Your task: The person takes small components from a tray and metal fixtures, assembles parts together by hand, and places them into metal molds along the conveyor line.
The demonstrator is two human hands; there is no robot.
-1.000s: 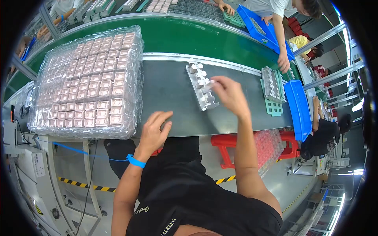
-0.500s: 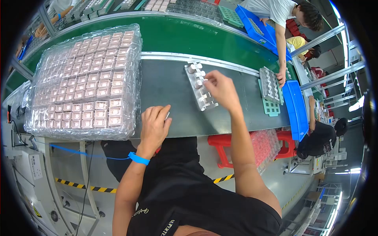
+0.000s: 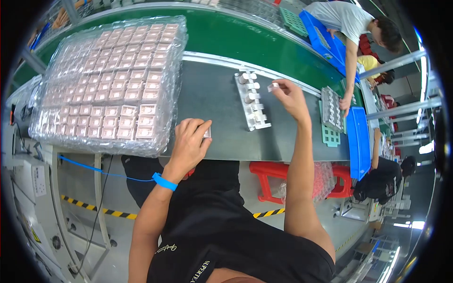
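My right hand point(image 3: 291, 98) is just right of a long metal fixture point(image 3: 248, 106), apart from it. Thumb and fingertips pinch a small whitish part point(image 3: 272, 87). White cylindrical pieces point(image 3: 251, 97) sit in a row along the fixture, which lies on the dark tabletop point(image 3: 212, 89). Near the table's front edge, my left hand point(image 3: 189, 141) is curled around a small pale part point(image 3: 207, 132), mostly hidden by the fingers. To its left lies a plastic-wrapped tray point(image 3: 106, 85) with many small pinkish box-shaped parts in rows.
Behind the table runs a green conveyor belt point(image 3: 222, 35). At right, a co-worker's hand point(image 3: 346, 104) touches another fixture point(image 3: 331, 108) on a green perforated tray point(image 3: 330, 137), beside a blue bin point(image 3: 359, 141). A red stool point(image 3: 269, 181) stands below the table; a blue wrist cord point(image 3: 118, 182) trails left.
My right hand has moved from over the fixture to its right side, with a small whitish part showing in its fingertips. The left hand stays near the table edge. The whole view has shifted slightly.
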